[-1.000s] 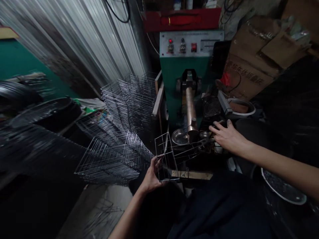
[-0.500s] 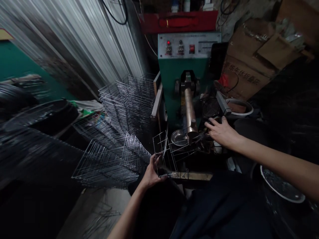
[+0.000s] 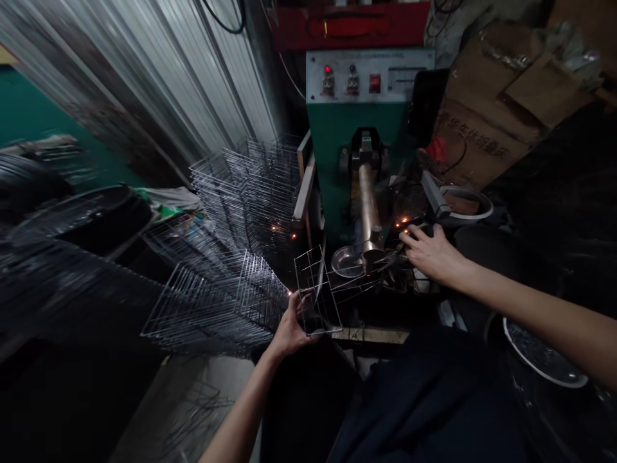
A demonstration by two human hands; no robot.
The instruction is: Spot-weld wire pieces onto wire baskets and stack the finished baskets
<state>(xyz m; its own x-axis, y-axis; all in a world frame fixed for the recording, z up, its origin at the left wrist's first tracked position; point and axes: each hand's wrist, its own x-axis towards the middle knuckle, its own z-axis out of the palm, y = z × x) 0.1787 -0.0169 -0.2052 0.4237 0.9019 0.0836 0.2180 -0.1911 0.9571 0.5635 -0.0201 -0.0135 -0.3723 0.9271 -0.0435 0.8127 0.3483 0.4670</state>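
My left hand point(image 3: 290, 329) is shut around the lower corner of a rectangular wire basket frame point(image 3: 313, 292), which stands upright in front of a green spot welding machine point(image 3: 354, 138). Its copper electrode arm point(image 3: 369, 206) slants down towards a shallow steel dish point(image 3: 346, 262). My right hand point(image 3: 432, 254) lies palm down with fingers spread on a dark part of the machine, beside a round fan guard point(image 3: 409, 202). Bright sparks fly near both hands. Thin wires point(image 3: 351, 286) reach from the frame towards the electrode.
Several finished wire racks point(image 3: 241, 206) are stacked in a fan to my left, against a corrugated metal sheet wall point(image 3: 144, 77). Torn cardboard boxes point(image 3: 482, 128) stand at the right. A white-rimmed basin point(image 3: 540, 355) sits at the lower right.
The wire frame and my left hand have shifted slightly up and left. Sparks have appeared around the machine. My right hand has moved only a little.
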